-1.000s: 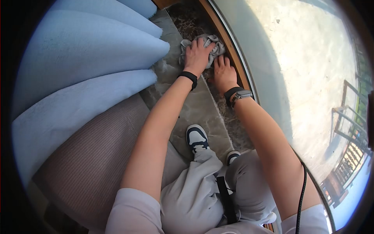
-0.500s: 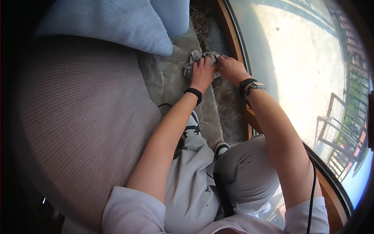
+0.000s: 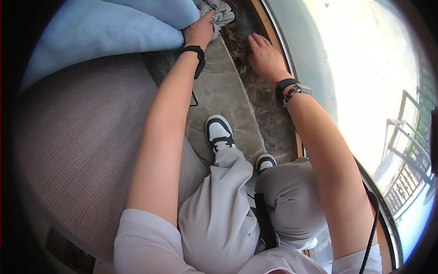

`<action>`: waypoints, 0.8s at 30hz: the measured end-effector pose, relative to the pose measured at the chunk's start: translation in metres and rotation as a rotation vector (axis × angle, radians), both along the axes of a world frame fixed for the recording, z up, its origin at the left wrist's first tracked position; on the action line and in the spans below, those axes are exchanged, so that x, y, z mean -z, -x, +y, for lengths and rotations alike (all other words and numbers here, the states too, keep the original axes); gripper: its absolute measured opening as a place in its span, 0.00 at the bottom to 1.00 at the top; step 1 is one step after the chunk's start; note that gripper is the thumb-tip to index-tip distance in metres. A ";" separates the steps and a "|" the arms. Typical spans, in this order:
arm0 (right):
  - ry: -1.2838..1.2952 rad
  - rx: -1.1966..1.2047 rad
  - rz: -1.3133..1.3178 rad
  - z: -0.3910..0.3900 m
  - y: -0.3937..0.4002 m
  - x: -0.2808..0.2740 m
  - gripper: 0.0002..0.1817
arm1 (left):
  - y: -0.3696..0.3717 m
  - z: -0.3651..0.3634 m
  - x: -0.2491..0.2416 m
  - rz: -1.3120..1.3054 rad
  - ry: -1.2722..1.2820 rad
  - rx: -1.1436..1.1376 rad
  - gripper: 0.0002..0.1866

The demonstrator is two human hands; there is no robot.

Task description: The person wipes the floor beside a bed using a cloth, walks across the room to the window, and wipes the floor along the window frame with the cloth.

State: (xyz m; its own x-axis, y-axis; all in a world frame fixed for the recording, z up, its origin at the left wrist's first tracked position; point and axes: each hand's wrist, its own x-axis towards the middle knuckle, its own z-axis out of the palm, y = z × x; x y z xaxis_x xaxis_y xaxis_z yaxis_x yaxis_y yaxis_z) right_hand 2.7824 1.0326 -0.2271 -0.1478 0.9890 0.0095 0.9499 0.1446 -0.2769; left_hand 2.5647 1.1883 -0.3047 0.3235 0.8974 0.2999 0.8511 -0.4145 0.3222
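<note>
A crumpled grey cloth (image 3: 222, 13) lies at the top of the view, over the floor beside the blue cushion. My left hand (image 3: 200, 33) is closed on its near side, with the thumb along the cloth and the other fingers partly hidden. Lower and to the right, my right hand (image 3: 267, 57) holds nothing. Its fingers stretch forward, slightly bent, over the dark marble strip (image 3: 242, 45) beside the wooden window frame (image 3: 266, 20).
A ribbed grey-brown sofa (image 3: 86, 146) fills the left, with a light blue cushion (image 3: 114, 29) on it. My shoe (image 3: 220, 130) rests on the grey marble floor (image 3: 228, 86). Along the right runs a large glass pane (image 3: 315, 59), with railings outside.
My left hand has moved forward and left, taking the cloth with it. The right hand has come off the cloth and moved slightly forward. The view has shifted a little.
</note>
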 end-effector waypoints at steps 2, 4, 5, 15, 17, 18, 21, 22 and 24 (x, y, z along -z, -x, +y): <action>-0.036 0.058 0.031 0.002 0.003 -0.003 0.32 | -0.012 -0.057 -0.036 0.157 0.127 0.050 0.28; -0.054 0.114 0.074 0.006 0.006 -0.012 0.30 | -0.019 -0.119 -0.036 0.036 0.157 0.170 0.29; -0.051 0.116 0.081 0.006 0.007 -0.013 0.30 | -0.023 -0.150 -0.038 0.026 0.172 0.221 0.27; 0.031 0.038 0.081 0.015 0.007 0.001 0.22 | -0.011 -0.136 -0.035 0.016 0.191 0.251 0.30; 0.010 0.030 0.092 0.014 0.008 0.005 0.22 | -0.003 -0.087 -0.026 0.030 0.097 0.122 0.30; 0.002 0.020 0.085 0.011 0.008 0.009 0.22 | -0.001 -0.068 -0.023 0.048 0.049 0.078 0.30; -0.001 -0.003 0.056 0.004 0.006 0.020 0.24 | 0.002 -0.032 -0.011 -0.006 0.028 -0.044 0.25; 0.012 -0.005 0.041 0.003 0.006 0.020 0.24 | 0.002 -0.033 -0.017 0.040 0.083 -0.040 0.23; 0.023 0.012 0.031 0.002 0.006 0.020 0.25 | 0.002 -0.036 -0.025 0.136 0.192 -0.035 0.23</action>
State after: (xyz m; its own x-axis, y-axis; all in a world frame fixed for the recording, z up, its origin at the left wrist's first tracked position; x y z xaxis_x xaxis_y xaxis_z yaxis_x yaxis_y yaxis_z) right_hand 2.7763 1.0345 -0.2468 -0.1363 0.9906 -0.0088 0.9423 0.1269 -0.3098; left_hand 2.5624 1.1521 -0.2795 0.3166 0.9453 0.0784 0.9049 -0.3257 0.2740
